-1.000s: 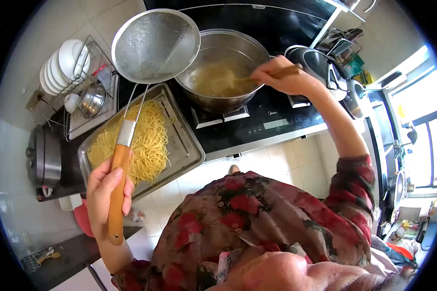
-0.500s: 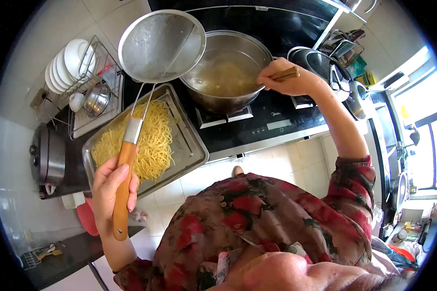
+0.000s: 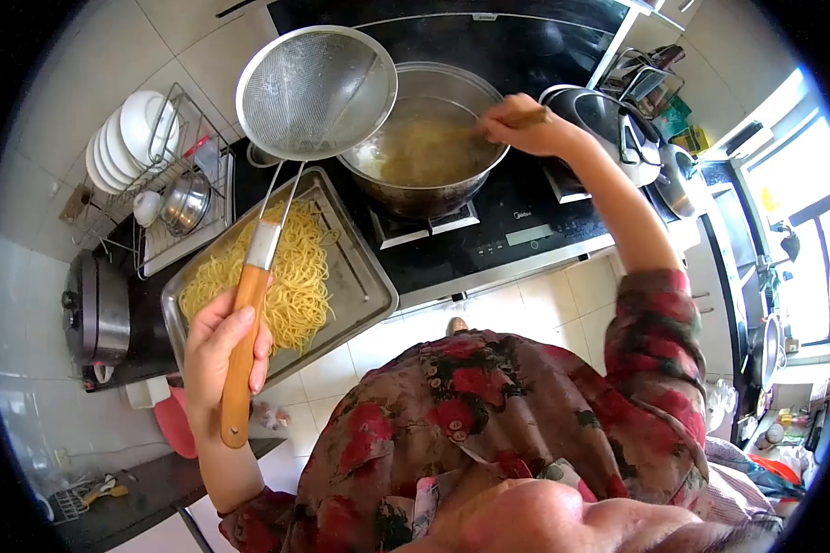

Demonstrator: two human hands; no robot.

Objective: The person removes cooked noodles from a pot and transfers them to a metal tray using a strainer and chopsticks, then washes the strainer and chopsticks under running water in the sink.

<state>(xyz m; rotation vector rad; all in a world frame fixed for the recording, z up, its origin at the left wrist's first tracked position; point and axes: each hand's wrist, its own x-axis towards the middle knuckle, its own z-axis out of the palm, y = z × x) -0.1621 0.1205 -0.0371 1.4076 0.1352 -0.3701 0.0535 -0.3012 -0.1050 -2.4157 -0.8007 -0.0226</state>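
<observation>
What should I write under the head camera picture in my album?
The left hand holds a strainer, the right hand a wooden utensil over the pot; noodles lie on a tray.

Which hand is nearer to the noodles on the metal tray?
Left. The left hand grips the strainer handle at the noodles' lower-left edge in view; the right hand is farther off, by the pot's right rim.

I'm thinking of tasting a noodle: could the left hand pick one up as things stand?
Probably not: the left hand is closed round the strainer's handle, though the noodles lie uncovered close by.
</observation>
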